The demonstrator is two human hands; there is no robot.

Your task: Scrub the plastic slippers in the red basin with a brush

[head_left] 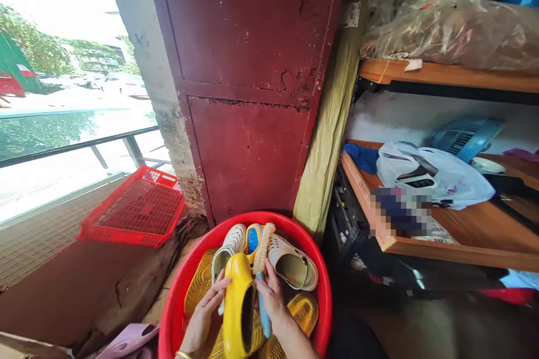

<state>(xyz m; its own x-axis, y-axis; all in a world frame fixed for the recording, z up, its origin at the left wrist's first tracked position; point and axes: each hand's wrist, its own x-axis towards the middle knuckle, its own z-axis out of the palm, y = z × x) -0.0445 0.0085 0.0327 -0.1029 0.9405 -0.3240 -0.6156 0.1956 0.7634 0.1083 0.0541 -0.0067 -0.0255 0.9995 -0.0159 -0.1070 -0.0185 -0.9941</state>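
Over a red tub [324, 303], my left hand [205, 314] grips a yellow clog [236, 297] by its side, tilted with the foot opening facing right. A scrubbing brush [263, 291] with a blue handle and pale bristles is held in my right hand [273, 294], close beside the clog. Inside the tub lie a white clog [233, 241] at the back left and another white clog [290, 261] at the right. Several yellow soles, one of them a yellow sole [305, 314] at the right, lie around and under my hands. A yellow shoe with a blue footbed [252, 239] sits between the white clogs.
A red plastic crate [135, 207] stands to the left, with a lilac slipper [128, 342] on the near left. Behind the tub rises a dark red metal door [252, 151]. Wooden shelves [446, 252] on the right carry plastic bags and a blue fan [465, 134].
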